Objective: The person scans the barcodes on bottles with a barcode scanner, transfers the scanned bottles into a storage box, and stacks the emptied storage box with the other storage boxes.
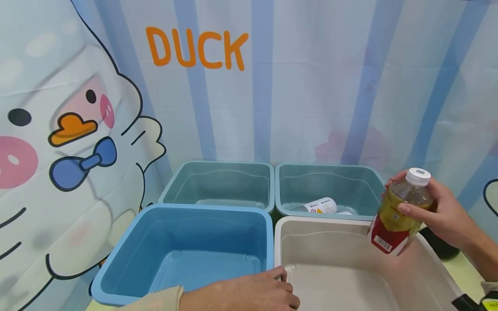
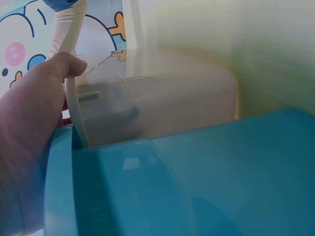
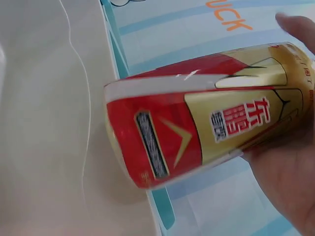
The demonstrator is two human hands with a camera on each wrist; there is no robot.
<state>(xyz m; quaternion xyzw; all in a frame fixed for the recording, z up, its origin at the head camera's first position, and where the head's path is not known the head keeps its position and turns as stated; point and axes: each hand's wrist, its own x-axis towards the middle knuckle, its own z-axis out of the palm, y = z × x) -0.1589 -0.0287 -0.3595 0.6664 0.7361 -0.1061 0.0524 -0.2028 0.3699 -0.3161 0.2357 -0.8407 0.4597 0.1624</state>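
My right hand (image 1: 447,211) grips a plastic bottle (image 1: 404,211) with a white cap and a red-and-gold label. It is held tilted above the right side of a beige bin (image 1: 330,229). In the right wrist view the labelled side of the bottle (image 3: 197,118) points its base toward the beige bin's rim. My left hand (image 1: 249,291) rests at the near left rim of the beige bin, beside the blue bin (image 1: 183,208). Its fingers bend loosely over that rim, and the left wrist view shows the hand (image 2: 39,103) there; part of its fingers is hidden.
Two teal bins stand behind, a left one (image 1: 221,181) and a right one (image 1: 330,181). A white labelled container (image 1: 321,205) lies in the right one. A dark object (image 1: 439,244) sits right of the beige bin. A duck-printed curtain (image 1: 303,86) hangs behind.
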